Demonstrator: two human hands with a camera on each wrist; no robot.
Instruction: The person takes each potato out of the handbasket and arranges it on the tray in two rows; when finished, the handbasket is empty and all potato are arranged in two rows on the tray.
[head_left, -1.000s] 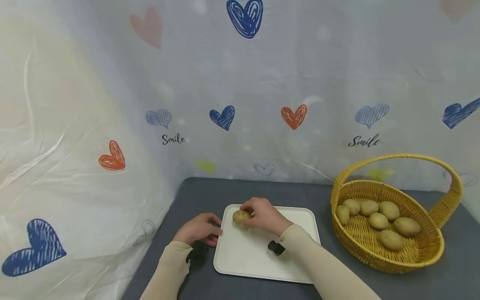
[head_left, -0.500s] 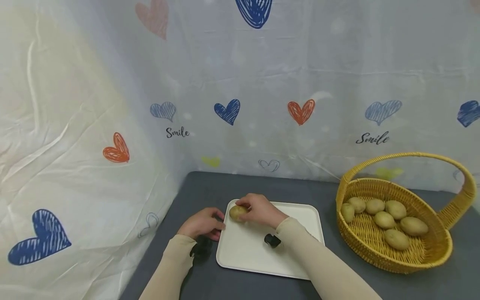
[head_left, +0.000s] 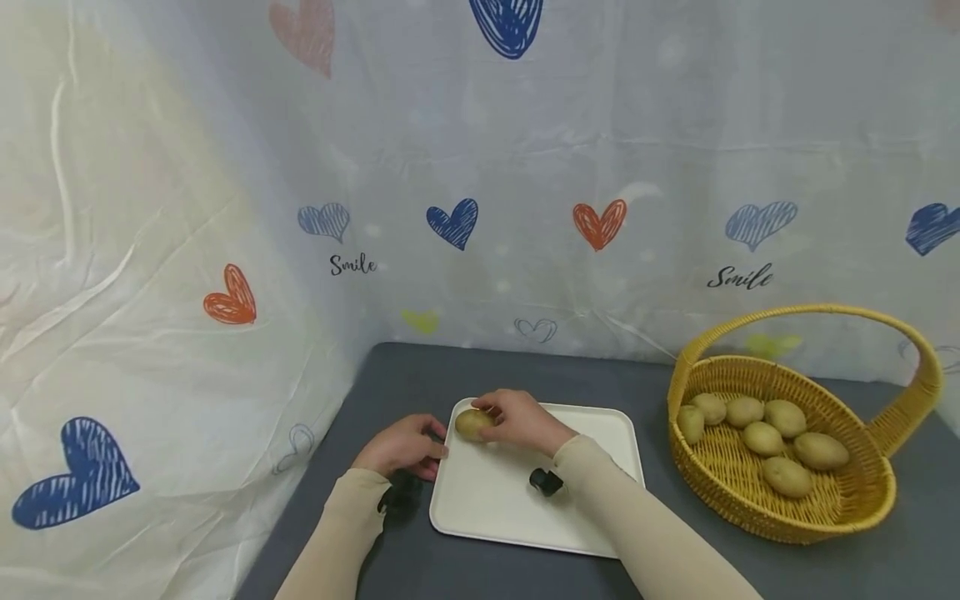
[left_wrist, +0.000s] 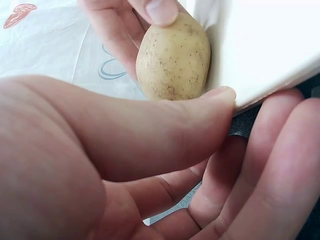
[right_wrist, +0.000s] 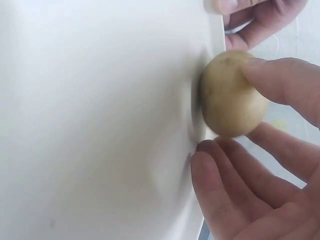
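Observation:
A white rectangular tray lies on the dark grey table. At its far left corner my right hand holds a pale brown potato, thumb on one side and fingers round the other. My left hand grips the tray's left rim; in the left wrist view the thumb lies on the rim and the fingers are underneath. The right wrist view shows the potato close against the tray surface beside that rim, with fingertips at the tray below it.
A yellow wicker basket with a tall arched handle stands to the right of the tray. Several potatoes lie in it. A white curtain printed with hearts hangs behind and to the left of the table.
My right hand has moved the potato slightly left, closer to the tray's left rim. My left hand has stayed at the rim. The head view has shifted a little.

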